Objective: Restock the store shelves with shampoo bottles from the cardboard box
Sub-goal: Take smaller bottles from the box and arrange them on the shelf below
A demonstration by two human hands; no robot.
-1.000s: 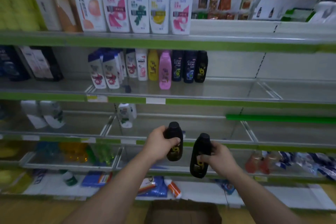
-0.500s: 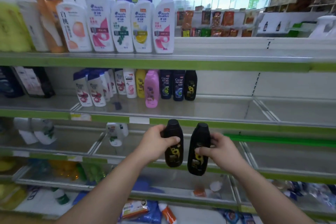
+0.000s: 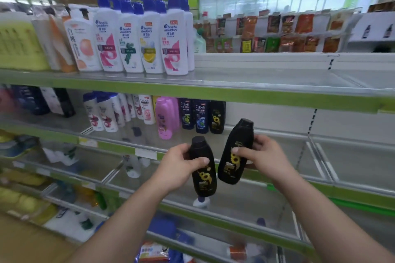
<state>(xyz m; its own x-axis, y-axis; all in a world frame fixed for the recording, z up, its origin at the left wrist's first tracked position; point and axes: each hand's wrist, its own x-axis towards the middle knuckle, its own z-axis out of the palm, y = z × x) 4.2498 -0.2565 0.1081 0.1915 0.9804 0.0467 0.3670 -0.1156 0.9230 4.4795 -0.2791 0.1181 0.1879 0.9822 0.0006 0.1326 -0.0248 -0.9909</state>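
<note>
My left hand grips a black shampoo bottle with a yellow sunflower label, held upright in front of the shelves. In my right hand is a second black sunflower bottle, tilted slightly right and held higher, its cap level with the second shelf. A matching black bottle stands on that shelf at the right end of a row, just behind and left of the raised one. The cardboard box is out of view.
Two dark Clear bottles, pink bottles and white bottles fill the row's left. Tall white pump bottles line the top shelf. Wire dividers split the shelf at right. Lower shelves hold scattered goods.
The view has tilted up, so the box has left the frame. Both hands have raised their bottles toward the second shelf, the right one higher and closer to it.
</note>
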